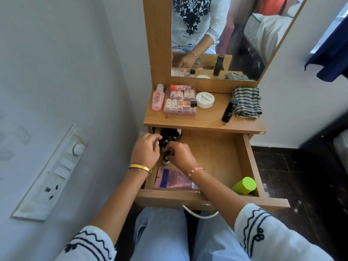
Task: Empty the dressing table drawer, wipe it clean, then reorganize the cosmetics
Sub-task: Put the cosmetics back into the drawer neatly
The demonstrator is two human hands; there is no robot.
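Observation:
The wooden drawer [226,159] is pulled out below the dressing table top [203,119]. Both hands reach into its far left corner. My right hand [180,157] pinches the black cap of a small bottle [166,161] standing there. My left hand [146,149] hovers with curled fingers over several dark-capped bottles [170,137]; whether it holds one is hidden. A pink sachet [173,179] lies flat at the drawer's front left. A lime-green capped container [244,185] lies in the front right corner.
On the top stand a pink bottle [157,98], a clear box of small tubes [180,102], a white nail polish remover tub [205,99], a black stick [229,110] and a striped cloth [246,102]. A mirror [235,34] rises behind. A wall with a switchboard [52,174] is left.

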